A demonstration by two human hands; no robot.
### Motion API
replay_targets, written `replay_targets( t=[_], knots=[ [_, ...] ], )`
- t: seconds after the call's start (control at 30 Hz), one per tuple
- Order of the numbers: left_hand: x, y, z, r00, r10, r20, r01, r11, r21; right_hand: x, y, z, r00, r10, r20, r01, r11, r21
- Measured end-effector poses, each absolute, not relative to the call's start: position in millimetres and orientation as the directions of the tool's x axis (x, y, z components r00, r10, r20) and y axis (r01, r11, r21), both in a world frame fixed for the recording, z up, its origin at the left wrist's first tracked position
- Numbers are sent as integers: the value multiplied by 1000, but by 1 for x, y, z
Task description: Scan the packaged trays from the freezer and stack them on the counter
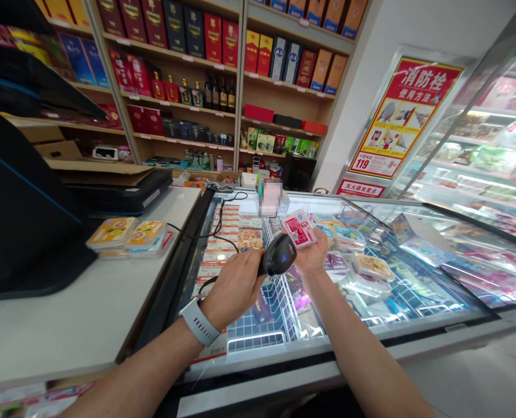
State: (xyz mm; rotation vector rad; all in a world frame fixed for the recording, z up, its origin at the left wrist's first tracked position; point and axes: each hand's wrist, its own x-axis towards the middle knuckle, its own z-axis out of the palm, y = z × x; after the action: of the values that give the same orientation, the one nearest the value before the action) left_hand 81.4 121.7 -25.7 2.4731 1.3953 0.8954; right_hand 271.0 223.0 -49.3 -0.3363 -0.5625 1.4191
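My left hand (235,287), with a pale watch band at its wrist, is wrapped round a black corded handheld scanner (279,255). Its rounded head is turned towards a pink and white package (300,229). That package is in my right hand (312,252), tilted, with its printed label up. Both hands are above the glass top of a chest freezer (262,348). Several flat packs with yellow labels (373,267) lie to the right of my right hand. The scanner's head hides part of the package's lower left edge.
On the white counter (87,313) at the left are two stacks of yellow-labelled packs (147,235) and a black monitor stand (22,203). The scanner's black cable (220,223) runs across the freezer top. An open carton (423,238) lies at the right. Shelves with boxes stand behind.
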Motion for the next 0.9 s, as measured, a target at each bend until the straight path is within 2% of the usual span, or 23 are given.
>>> replay_targets(
  t=[0.13,0.47,0.7,0.9],
  knots=[
    [82,122,-26,385,824,415,730,-547,410,272,224,-51,73,988,133,-834,134,-535],
    [80,122,-26,399,817,416,713,-562,420,274,227,-55,72,984,161,-823,150,-548],
    [80,122,-28,405,812,420,725,-565,393,273,216,-46,-128,969,213,-781,34,-623],
    [80,123,-29,401,815,417,741,-557,375,282,205,-27,-19,948,318,-765,191,-615]
  ],
)
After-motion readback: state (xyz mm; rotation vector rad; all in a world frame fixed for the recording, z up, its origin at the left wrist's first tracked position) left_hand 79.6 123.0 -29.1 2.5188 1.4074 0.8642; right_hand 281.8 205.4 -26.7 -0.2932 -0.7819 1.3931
